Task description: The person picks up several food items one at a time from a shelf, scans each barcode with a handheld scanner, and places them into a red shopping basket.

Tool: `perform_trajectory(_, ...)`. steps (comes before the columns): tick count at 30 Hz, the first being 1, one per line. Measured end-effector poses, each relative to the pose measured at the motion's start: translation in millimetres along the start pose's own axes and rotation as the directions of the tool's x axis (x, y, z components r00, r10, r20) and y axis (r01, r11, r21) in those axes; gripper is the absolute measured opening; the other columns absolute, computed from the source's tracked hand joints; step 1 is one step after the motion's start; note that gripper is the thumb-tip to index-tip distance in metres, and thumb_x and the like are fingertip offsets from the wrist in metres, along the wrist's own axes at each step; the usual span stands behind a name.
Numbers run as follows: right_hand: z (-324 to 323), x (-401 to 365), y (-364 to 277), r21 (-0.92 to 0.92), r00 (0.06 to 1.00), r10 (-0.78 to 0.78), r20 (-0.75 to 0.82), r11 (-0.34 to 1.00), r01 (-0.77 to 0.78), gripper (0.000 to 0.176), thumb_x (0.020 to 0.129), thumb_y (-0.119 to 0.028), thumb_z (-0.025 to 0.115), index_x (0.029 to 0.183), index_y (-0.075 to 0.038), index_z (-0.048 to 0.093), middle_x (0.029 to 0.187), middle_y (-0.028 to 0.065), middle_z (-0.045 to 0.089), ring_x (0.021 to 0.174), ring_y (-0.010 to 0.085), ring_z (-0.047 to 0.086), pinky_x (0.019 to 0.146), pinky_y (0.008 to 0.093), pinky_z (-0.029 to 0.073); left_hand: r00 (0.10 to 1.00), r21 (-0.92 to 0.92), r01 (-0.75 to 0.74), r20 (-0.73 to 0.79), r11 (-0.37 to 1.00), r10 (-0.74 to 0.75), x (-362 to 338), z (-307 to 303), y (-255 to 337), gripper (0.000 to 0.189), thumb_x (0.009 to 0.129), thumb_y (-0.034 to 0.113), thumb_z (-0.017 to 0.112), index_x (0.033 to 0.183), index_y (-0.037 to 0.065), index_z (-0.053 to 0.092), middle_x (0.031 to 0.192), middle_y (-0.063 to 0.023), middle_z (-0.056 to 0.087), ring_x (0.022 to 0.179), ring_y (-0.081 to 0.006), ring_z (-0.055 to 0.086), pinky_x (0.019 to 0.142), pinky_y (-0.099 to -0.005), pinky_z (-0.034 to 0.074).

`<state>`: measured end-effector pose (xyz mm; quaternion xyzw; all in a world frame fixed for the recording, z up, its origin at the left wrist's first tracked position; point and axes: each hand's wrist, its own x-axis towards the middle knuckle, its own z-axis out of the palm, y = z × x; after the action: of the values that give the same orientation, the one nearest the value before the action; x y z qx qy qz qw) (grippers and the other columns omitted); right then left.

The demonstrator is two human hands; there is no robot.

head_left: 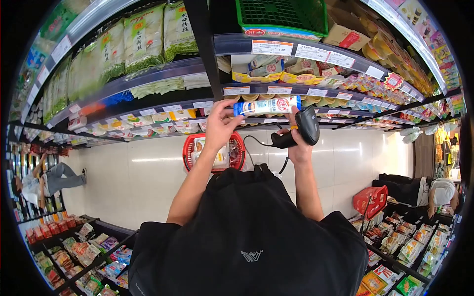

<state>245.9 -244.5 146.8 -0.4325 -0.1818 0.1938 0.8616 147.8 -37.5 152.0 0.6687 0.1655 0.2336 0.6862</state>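
My left hand (pixel 221 123) pinches the left end of a long, narrow blue-and-white food packet (pixel 266 106), held level in front of the shelves. Wrapped in my right hand (pixel 300 148) is a black handheld barcode scanner (pixel 308 127), its head close to the packet's right end. A finger of that hand reaches up to the packet's right end. From the scanner's grip a black cable (pixel 256 141) loops back toward my body. Below my left hand, a red shopping basket (pixel 186 153) on the floor holds several packaged goods, partly hidden by my forearm.
Shelves with price labels (pixel 271 48) run across the front, carrying noodle bags (pixel 143 39), small packets and a green basket (pixel 281 17). One person (pixel 49 180) is at the far left, another (pixel 414 190) at the right near a red basket (pixel 370 201). Shelves of packets stand behind me.
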Motion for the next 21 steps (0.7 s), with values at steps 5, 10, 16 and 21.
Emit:
perform_trajectory(5, -9.0, -2.4, 13.9, 0.025, 0.991, 0.050, 0.123, 0.998, -0.053, 0.059, 0.081, -0.008, 0.062, 0.136, -0.006, 0.041, 0.141, 0.0110, 0.042, 0.127, 0.0329, 0.042, 0.080, 0.0432, 0.052, 0.997, -0.215, 0.079, -0.005, 0.973, -0.082, -8.3, -21.9, 3.9, 0.044, 0.078, -0.009, 0.065, 0.119, -0.003, 0.050, 0.103, -0.0103, 0.060, 0.087, -0.0118, 0.060, 0.070, -0.0237, 0.053)
perform_trajectory(10, -5.6, -2.2, 20.9, 0.071, 0.951, 0.104, 0.290, 0.989, -0.129, 0.064, 0.080, -0.012, 0.066, 0.137, -0.007, 0.039, 0.142, 0.0109, 0.040, 0.128, 0.0299, 0.041, 0.083, 0.0442, 0.050, 0.999, -0.228, 0.029, -0.037, 0.973, -0.039, -18.3, -33.7, 15.9, 0.042, 0.079, -0.009, 0.065, 0.117, -0.002, 0.050, 0.105, -0.0117, 0.061, 0.090, -0.0132, 0.061, 0.078, -0.0256, 0.054)
perform_trajectory(16, 21.0, -2.7, 18.8, -0.151, 0.962, 0.169, 0.212, 0.979, -0.138, 0.061, 0.075, 0.006, 0.066, 0.131, -0.002, 0.043, 0.120, 0.0106, 0.058, 0.089, 0.0222, 0.063, 0.078, 0.0368, 0.051, 0.996, 0.136, 0.006, -0.086, 0.991, 0.006, -23.0, -37.6, 12.7, 0.043, 0.076, 0.000, 0.071, 0.116, 0.003, 0.057, 0.099, -0.0072, 0.062, 0.088, -0.0148, 0.060, 0.075, -0.0279, 0.050)
perform_trajectory(21, 24.1, -5.0, 26.9, -0.399, 0.951, 0.299, 0.079, 0.884, -0.245, 0.041, 0.065, -0.001, 0.081, 0.103, -0.002, 0.063, 0.092, 0.0038, 0.067, 0.083, 0.0101, 0.060, 0.078, 0.0262, 0.047, 0.878, 0.737, -0.379, 0.094, 0.561, 0.469, -32.4, -21.8, 23.7, 0.043, 0.069, 0.012, 0.076, 0.109, 0.007, 0.063, 0.105, -0.0094, 0.060, 0.103, -0.0295, 0.055, 0.079, -0.0369, 0.047)
